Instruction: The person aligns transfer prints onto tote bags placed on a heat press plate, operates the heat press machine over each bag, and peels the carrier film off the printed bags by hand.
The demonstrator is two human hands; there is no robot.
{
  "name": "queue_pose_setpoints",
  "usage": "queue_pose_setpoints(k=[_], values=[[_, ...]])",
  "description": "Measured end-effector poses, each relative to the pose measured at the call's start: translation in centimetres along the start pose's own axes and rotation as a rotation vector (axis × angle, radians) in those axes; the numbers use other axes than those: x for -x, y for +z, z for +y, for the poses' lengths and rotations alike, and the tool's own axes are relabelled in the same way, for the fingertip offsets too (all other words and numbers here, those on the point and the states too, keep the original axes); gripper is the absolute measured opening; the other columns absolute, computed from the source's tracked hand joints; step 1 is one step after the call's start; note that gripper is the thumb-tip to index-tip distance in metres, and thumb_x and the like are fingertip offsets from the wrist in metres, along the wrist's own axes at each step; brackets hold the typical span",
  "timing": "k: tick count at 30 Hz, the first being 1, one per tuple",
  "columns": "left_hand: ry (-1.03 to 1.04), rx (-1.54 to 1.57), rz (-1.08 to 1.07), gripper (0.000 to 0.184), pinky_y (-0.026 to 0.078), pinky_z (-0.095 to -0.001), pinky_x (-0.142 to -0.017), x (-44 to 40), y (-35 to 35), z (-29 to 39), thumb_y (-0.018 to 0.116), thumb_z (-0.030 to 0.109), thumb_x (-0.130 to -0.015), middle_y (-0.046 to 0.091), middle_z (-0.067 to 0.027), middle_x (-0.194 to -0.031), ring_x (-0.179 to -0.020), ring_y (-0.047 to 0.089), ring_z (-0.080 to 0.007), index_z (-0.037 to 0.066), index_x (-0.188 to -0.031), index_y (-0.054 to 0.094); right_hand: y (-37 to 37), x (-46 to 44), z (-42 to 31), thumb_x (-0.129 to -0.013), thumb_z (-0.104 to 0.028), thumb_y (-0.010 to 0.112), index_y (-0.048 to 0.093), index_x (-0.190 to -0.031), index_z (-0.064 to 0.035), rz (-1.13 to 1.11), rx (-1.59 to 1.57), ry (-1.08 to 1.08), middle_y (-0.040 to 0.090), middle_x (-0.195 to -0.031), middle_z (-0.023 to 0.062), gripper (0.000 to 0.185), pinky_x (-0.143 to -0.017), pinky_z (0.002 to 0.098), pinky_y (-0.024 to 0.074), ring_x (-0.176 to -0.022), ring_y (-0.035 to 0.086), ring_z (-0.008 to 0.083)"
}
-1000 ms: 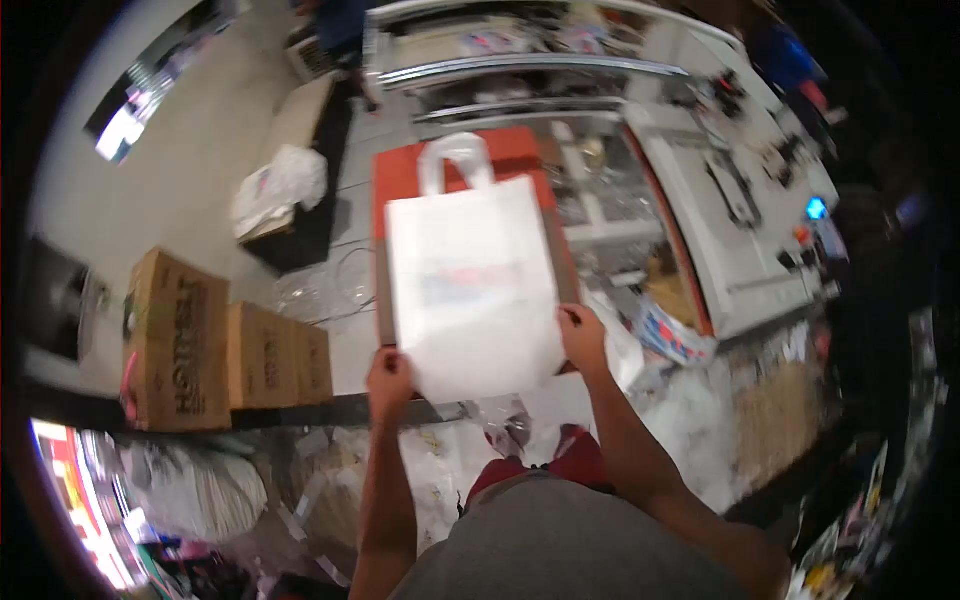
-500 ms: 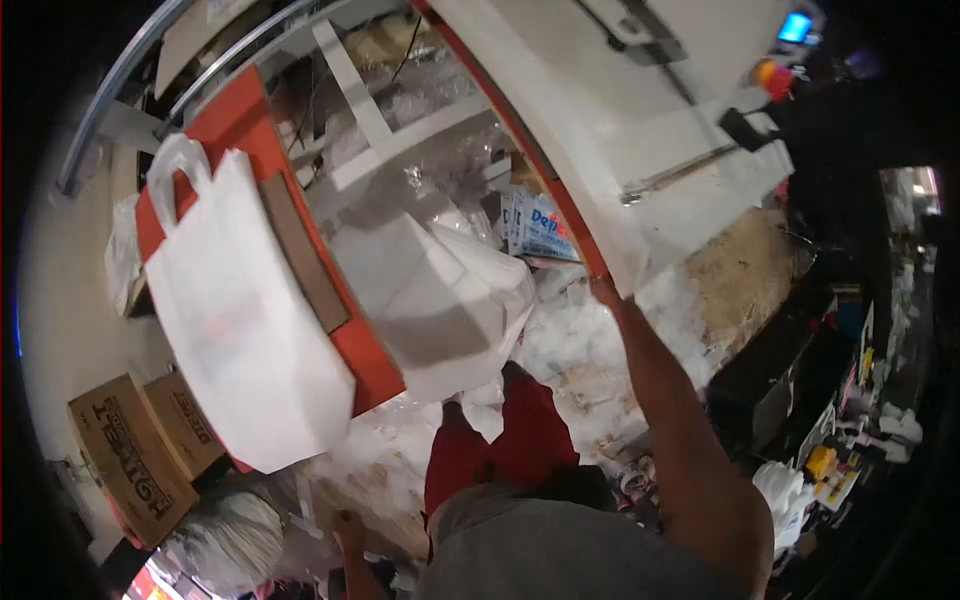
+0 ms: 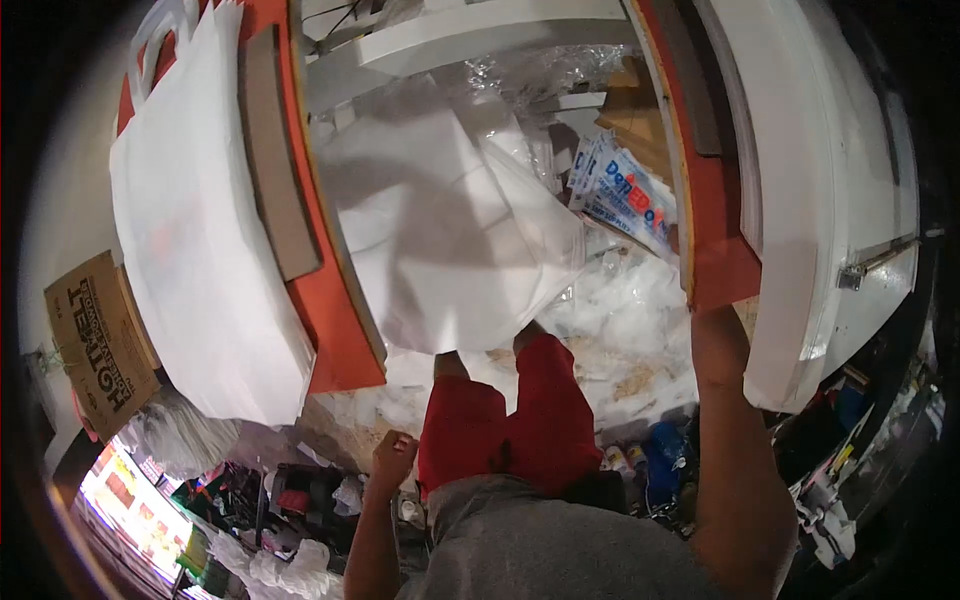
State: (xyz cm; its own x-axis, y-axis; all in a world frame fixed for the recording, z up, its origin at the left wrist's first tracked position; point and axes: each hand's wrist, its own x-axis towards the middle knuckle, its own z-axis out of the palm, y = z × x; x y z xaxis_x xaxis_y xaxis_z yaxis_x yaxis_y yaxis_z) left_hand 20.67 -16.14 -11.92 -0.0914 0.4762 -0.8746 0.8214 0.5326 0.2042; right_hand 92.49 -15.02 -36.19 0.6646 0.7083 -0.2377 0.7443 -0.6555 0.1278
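Note:
My right hand [image 3: 718, 328] is at the near end of the right orange board [image 3: 722, 275]; the board hides its fingers. My left hand [image 3: 396, 458] hangs low beside my red shorts, fingers curled in, with nothing visible in it. White bags with loop handles [image 3: 200, 240] lie over the left orange board [image 3: 345, 345], which carries a brown strip [image 3: 280, 160]. Between the two boards, a large white sheet-like bag [image 3: 430, 210] spreads above my legs. A stack of white plastic panels or bags [image 3: 800, 220] rests along the right board.
Printed blue-and-red plastic packs [image 3: 625, 195] lie beyond the white bag, near clear plastic wrap [image 3: 500, 80]. A grey cross bar [image 3: 470, 45] spans the boards. Cardboard boxes [image 3: 100, 345] stand at left. Cluttered items and bundled plastic [image 3: 190, 435] lie lower left.
The view has turned and come closer, so the boards now stand more upright on both sides. My right hand has gone further under the right board's end. My left hand shows more fully.

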Motion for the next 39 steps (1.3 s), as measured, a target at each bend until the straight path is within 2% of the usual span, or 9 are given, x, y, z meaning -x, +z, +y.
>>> queue_pose_setpoints(k=[12,16,17,18,20,22,28,32,39], values=[[0.275,-0.027,0.032,0.028,0.054,-0.037,-0.074,-0.7,-2.1,4.0,0.065,0.028,-0.089,0.069,-0.0142,-0.085,-0.078,0.068,-0.026,0.001,-0.096,0.066,-8.2,-1.2,-2.2,-0.09,-0.023,0.065,0.067,-0.107,-0.0032,0.242,-0.136,-0.08,0.069,-0.098,0.0146,0.027,-0.098,0.04,0.0475,-0.098,0.067,0.0299],[0.477,0.008,0.05,0.025,0.053,-0.0413,-0.083,-0.6,-2.8,6.5,0.066,0.024,-0.088,0.067,-0.0186,-0.095,-0.092,0.066,-0.0338,0.003,-0.099,0.067,-8.0,3.1,-3.1,-0.09,-0.023,0.065,0.069,-0.105,-0.0033,0.741,-0.202,-0.381,0.07,-0.095,0.014,0.025,-0.099,0.0396,0.0469,-0.097,0.067,0.0289],[0.575,-0.041,-0.04,0.027,0.052,-0.0425,-0.088,-0.4,-2.9,8.9,0.068,0.023,-0.086,0.067,-0.0195,-0.103,-0.1,0.064,-0.0353,0.003,-0.104,0.067,-13.5,7.7,-7.3,-0.091,-0.021,0.064,0.069,-0.101,-0.0027,0.506,-0.394,-0.562,0.069,-0.093,0.0144,0.022,-0.091,0.0404,0.05,-0.094,0.067,0.0304],[0.664,-0.092,-0.124,0.03,0.05,-0.0438,-0.093,0.4,-3.3,11.8,0.069,0.023,-0.084,0.066,-0.0204,-0.11,-0.108,0.061,-0.0368,0.004,-0.108,0.067,-21.4,12.7,-13.2,-0.09,-0.02,0.065,0.069,-0.099,-0.0024,-0.22,-0.457,-0.274,0.069,-0.091,0.0159,0.02,-0.082,0.0411,0.0517,-0.089,0.067,0.0314],[0.917,0.124,0.016,0.038,0.046,-0.0436,-0.102,5.4,-5.8,17.0,0.071,0.021,-0.082,0.064,-0.02,-0.12,-0.12,0.056,-0.0363,0.004,-0.116,0.065,-30.5,21.8,-19.9,-0.092,-0.015,0.058,0.07,-0.101,-0.0044,-0.611,-0.588,-0.609,0.068,-0.099,0.0197,0.019,-0.083,0.0422,0.0529,-0.094,0.065,0.0374],[1.365,-0.27,0.174,0.045,0.043,-0.0435,-0.107,4.8,-6.9,18.4,0.072,0.021,-0.083,0.065,-0.0188,-0.121,-0.125,0.054,-0.0339,0.004,-0.124,0.061,-38.8,27.3,-25.3,-0.087,-0.008,0.069,0.07,-0.101,-0.004,-0.731,-0.714,-0.708,0.069,-0.091,0.0134,0.015,-0.072,0.0342,0.0526,-0.078,0.066,0.0229],[0.847,0.142,-0.268,0.042,0.054,-0.04,-0.093,8.4,-22.9,17.2,0.075,0.011,-0.085,0.067,-0.0154,-0.117,-0.105,0.067,-0.0247,0.004,-0.123,0.059,-46.6,27.9,-31.8,-0.094,-0.009,0.062,0.062,-0.096,-0.0019,-0.391,-1.111,-0.432,0.064,-0.081,0.0053,0.008,-0.063,0.0252,0.049,-0.066,0.061,0.009],[0.948,0.643,0.116,0.027,0.052,-0.0255,-0.066,3.9,-31.1,14.2,0.069,0.008,-0.089,0.065,-0.0064,-0.084,-0.074,0.063,-0.0101,0.001,-0.113,0.059,-46.1,24.4,-39.7,-0.093,-0.009,0.063,0.063,-0.099,-0.0018,-0.187,-1.32,-0.465,0.065,-0.09,0.005,0.009,-0.068,0.0256,0.0497,-0.079,0.062,0.01],[0.88,0.635,0.515,0.025,0.05,-0.0266,-0.06,-3.5,-42.3,18.5,0.068,0.008,-0.087,0.066,-0.0073,-0.079,-0.068,0.062,-0.012,0.001,-0.11,0.061,-48.0,21.5,-53.2,-0.085,-0.009,0.069,0.058,-0.113,0.0015,0.147,-1.329,-0.479,0.063,-0.104,0.0097,0.032,-0.084,0.033,0.0498,-0.093,0.063,0.0205]])
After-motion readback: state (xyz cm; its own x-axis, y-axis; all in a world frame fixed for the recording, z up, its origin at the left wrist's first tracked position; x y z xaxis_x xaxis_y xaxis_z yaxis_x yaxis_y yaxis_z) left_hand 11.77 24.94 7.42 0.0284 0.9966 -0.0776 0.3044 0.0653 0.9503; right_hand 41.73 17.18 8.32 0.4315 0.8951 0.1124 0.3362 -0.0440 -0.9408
